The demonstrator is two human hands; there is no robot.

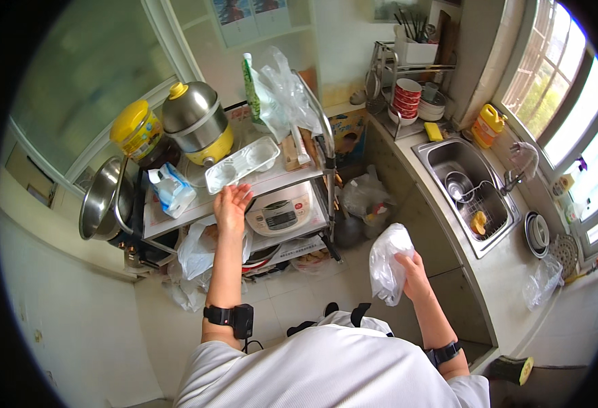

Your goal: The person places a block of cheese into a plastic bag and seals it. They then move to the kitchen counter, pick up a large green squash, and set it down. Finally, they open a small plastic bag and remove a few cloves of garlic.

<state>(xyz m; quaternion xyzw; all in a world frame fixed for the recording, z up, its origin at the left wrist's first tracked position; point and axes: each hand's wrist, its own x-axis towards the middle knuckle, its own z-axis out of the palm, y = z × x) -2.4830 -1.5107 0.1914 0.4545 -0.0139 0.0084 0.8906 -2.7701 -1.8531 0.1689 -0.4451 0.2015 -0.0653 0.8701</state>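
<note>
My left hand (233,204) is raised at the front edge of the metal shelf rack, palm up with loosely curled fingers. Just beyond its fingertips is a white plastic tray (242,164) with rounded hollows; whether they touch is hard to tell. My right hand (415,275) grips a crumpled white plastic bag (391,262) over the floor, between the rack and the counter. What the bag contains, if anything, does not show. Behind the tray stands a steel egg cooker (197,122) with a yellow base. A blue and white plastic packet (172,191) lies left of my left hand.
Below the top shelf sits a rice cooker (281,210). A yellow-lidded jar (138,130) and steel pan (104,204) are at the left. Bagged items (367,196) lie on the floor. The right counter holds a steel sink (464,188) and a dish rack (398,66) with red bowls (407,97).
</note>
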